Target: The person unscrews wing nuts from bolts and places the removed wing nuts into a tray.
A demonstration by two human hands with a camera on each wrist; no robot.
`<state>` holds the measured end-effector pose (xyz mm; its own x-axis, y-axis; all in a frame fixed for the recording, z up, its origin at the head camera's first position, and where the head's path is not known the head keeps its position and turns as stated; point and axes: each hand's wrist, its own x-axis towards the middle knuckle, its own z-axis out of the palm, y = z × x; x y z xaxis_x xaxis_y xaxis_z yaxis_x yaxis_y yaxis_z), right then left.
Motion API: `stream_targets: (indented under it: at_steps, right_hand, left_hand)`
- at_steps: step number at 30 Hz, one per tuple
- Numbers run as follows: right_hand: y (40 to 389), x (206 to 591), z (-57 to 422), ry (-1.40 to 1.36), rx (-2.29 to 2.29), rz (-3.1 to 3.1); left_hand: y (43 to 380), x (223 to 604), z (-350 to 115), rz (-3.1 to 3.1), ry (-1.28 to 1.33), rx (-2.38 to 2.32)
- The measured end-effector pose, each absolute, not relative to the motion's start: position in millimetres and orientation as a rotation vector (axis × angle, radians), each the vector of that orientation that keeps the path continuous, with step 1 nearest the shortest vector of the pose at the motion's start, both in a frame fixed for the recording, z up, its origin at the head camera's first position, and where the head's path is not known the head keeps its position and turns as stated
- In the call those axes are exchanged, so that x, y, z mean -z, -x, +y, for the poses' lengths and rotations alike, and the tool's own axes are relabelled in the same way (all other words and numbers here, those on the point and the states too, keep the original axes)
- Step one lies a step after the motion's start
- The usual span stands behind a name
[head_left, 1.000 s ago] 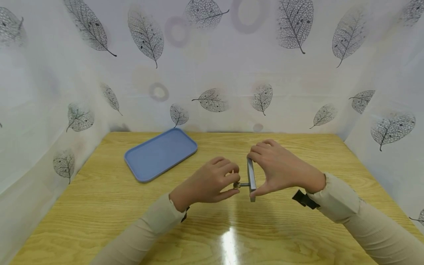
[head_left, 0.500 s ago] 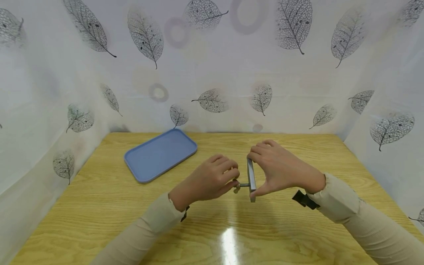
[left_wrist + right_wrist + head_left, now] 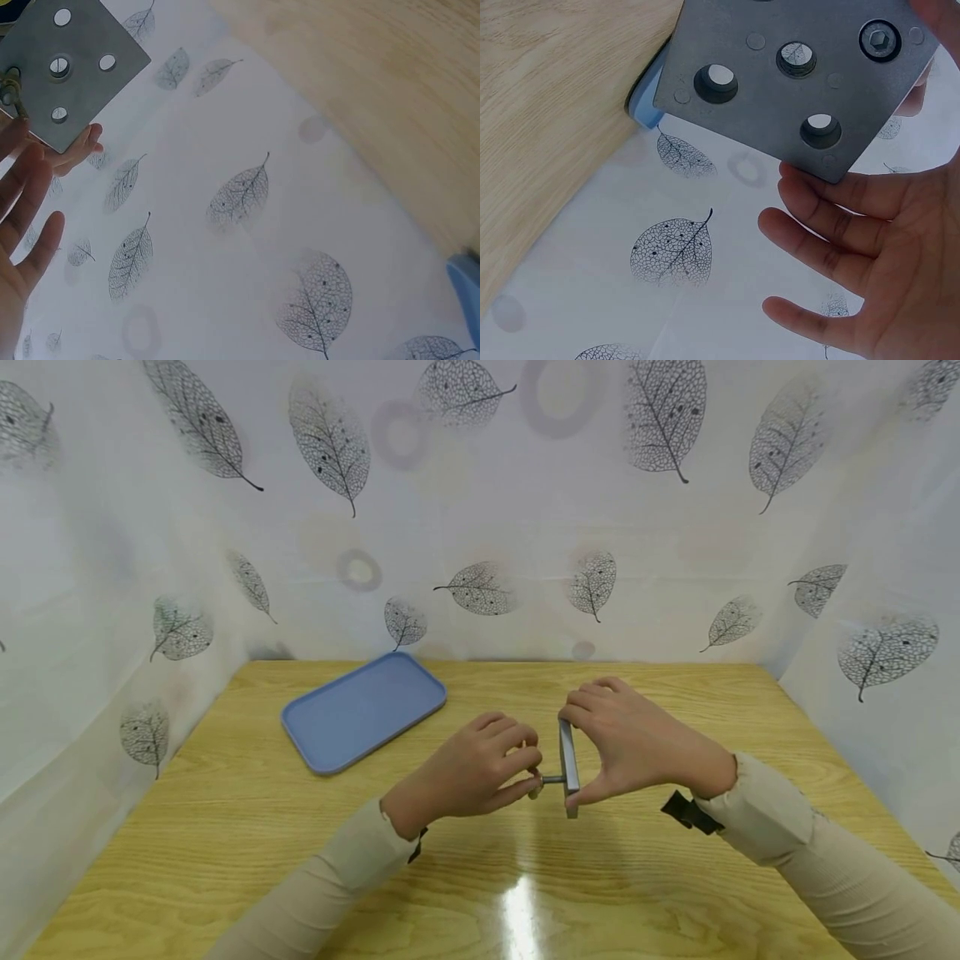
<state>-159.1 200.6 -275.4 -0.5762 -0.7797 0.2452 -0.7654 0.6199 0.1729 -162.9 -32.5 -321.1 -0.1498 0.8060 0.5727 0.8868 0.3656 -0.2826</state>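
My right hand (image 3: 630, 735) holds a grey metal plate (image 3: 569, 756) on edge above the table, fingers at its top and thumb at its lower end. Several round holes pierce the plate, and a hex-socket bolt head (image 3: 880, 40) sits in one of them in the right wrist view. The bolt's threaded shank (image 3: 553, 779) sticks out of the plate's left face. At the shank's end, my left hand (image 3: 476, 768) pinches a brass-coloured wing nut (image 3: 535, 788) between thumb and index finger. Part of the nut is hidden by the fingers.
A blue tray (image 3: 363, 714) with a raised rim lies at the back left of the wood-grain table (image 3: 420, 893). A white leaf-patterned curtain (image 3: 480, 510) encloses the table at the back and sides.
My left fingers and thumb have shifted around the wing nut, spreading and closing on it, and the nut has turned. The right hand and plate have stayed in place.
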Motion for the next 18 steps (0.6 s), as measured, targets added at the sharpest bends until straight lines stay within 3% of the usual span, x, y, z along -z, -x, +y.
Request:
stream_targets:
  at_steps: [18]
  right_hand:
    - [158.0,276.0,200.9,-1.234,0.061,-2.545]
  left_hand:
    - [162.9,318.9,-34.7,-1.957,1.478,0.067]
